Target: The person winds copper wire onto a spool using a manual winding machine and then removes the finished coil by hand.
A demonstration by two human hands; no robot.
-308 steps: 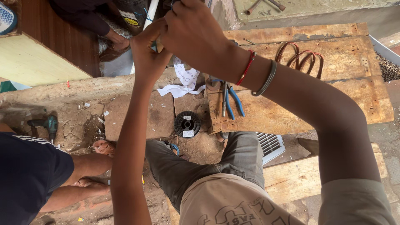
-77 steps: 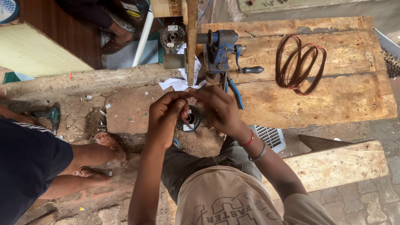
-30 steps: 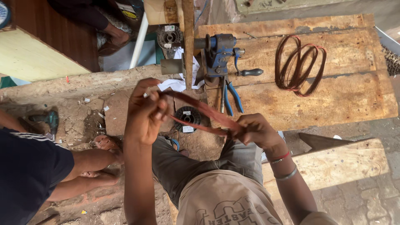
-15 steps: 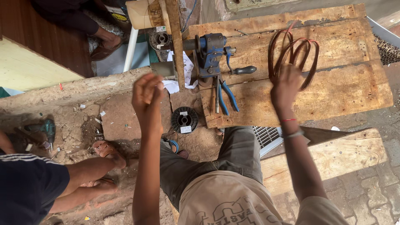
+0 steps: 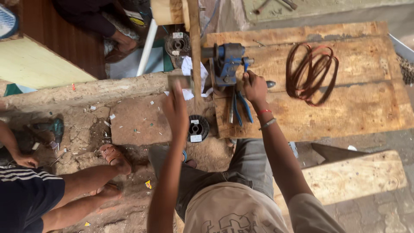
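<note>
Right hand closed around the crank handle of the blue vise at the left end of the wooden bench. Left hand raised near the upright wooden post, motion-blurred; cannot tell whether open or gripping. Blue-handled pliers lie just beside the right wrist. Coil of reddish wire sits well to the right. Black spool on the ground below. Risk, as I judge it: the wrist could knock the pliers off the bench edge.

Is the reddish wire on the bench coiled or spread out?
Coiled: the reddish wire lies in loose loops on the wooden bench, apart from the right hand.
</note>
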